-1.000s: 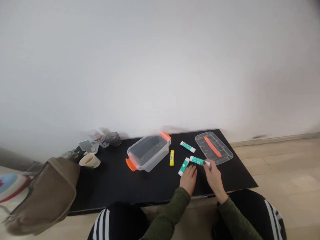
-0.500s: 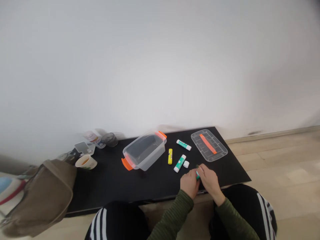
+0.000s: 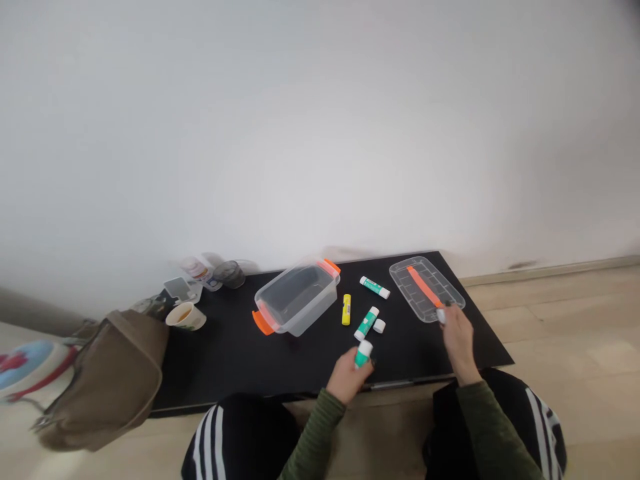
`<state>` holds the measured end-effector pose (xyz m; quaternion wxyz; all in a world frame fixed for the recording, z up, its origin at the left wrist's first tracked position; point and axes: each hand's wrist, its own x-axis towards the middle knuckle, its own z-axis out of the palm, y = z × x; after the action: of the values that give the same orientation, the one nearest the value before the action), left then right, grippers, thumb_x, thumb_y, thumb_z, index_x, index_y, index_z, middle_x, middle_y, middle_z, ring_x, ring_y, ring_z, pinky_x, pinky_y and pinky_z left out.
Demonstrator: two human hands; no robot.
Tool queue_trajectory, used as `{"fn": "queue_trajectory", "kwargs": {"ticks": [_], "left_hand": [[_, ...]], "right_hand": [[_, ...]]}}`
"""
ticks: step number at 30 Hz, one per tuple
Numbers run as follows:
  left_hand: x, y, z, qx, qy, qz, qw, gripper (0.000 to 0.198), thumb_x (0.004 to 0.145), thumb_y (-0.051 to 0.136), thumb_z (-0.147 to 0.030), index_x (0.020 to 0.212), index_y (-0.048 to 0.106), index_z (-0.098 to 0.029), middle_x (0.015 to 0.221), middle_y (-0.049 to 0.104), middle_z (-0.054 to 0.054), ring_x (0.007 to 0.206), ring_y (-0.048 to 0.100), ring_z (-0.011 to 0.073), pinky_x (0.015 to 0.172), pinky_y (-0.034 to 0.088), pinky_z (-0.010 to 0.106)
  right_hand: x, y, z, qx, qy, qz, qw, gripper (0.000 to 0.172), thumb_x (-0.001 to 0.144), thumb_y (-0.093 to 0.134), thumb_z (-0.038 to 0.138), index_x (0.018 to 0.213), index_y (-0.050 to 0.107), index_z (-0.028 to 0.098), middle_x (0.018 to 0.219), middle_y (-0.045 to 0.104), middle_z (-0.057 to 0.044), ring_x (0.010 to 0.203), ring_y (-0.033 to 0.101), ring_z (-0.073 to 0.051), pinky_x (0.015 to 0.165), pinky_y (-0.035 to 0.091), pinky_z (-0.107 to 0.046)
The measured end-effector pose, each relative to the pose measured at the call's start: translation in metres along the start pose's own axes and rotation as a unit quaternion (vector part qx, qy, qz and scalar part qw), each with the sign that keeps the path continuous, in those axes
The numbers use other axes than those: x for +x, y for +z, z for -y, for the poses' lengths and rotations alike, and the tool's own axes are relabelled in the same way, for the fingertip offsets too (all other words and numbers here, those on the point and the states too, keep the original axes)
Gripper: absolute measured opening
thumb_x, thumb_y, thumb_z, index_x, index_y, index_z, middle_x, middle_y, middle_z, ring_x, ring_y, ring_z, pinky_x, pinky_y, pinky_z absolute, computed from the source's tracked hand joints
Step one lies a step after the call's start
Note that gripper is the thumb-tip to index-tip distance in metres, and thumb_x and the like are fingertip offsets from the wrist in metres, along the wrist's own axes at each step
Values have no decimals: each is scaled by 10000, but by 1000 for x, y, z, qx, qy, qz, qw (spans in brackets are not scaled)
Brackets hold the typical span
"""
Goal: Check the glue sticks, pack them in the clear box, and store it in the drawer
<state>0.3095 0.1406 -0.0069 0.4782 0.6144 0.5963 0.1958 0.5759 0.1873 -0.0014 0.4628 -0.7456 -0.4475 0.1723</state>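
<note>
My left hand (image 3: 347, 377) is closed around a green glue stick (image 3: 363, 353), held upright at the near edge of the black table (image 3: 235, 360). My right hand (image 3: 457, 337) reaches to the near corner of a clear lid with an orange strip (image 3: 424, 289), fingers pinched on what looks like a small white cap (image 3: 441, 316). On the table lie two more green glue sticks (image 3: 375, 287) (image 3: 367, 323), a yellow glue stick (image 3: 346, 309) and a loose white cap (image 3: 379, 326). A clear tub with orange handles (image 3: 297, 307) stands left of them.
A brown bag (image 3: 107, 380) sits at the table's left end, beside a paper cup with liquid (image 3: 185, 316). Small jars (image 3: 203, 273) (image 3: 230, 273) stand by the wall. My knees in striped black trousers are at the table's near edge. Wooden floor lies to the right.
My hands were together on one green glue stick. They have parted: the left carried the stick left and nearer, the right moved out to the lid's corner.
</note>
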Motion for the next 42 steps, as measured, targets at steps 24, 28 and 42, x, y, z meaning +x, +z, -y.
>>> {"fn": "queue_trajectory", "kwargs": {"ticks": [24,28,42], "left_hand": [[98,-17,-3,246,163,-257,920,258,876,562,-245,1109,660,-191,1117,636,94,1066,579,254,929,487,403],[93,-31,-15,260,267,-284,883,424,862,546,-181,1286,564,-199,1324,562,114,1243,503,267,1032,428,436],[22,5,-82,224,115,-80,965,374,902,478,-495,1050,634,-189,796,675,87,740,660,252,639,436,301]], "right_hand": [[43,112,36,-300,-249,171,905,196,882,514,258,1014,626,168,1042,648,-150,994,550,-276,804,409,-347],[43,94,45,-231,-222,189,928,240,898,462,221,1090,598,174,959,666,-105,890,598,-229,758,418,-312],[-23,29,69,98,-62,261,958,295,799,494,371,558,475,203,545,468,37,573,463,-128,541,337,-229]]}}
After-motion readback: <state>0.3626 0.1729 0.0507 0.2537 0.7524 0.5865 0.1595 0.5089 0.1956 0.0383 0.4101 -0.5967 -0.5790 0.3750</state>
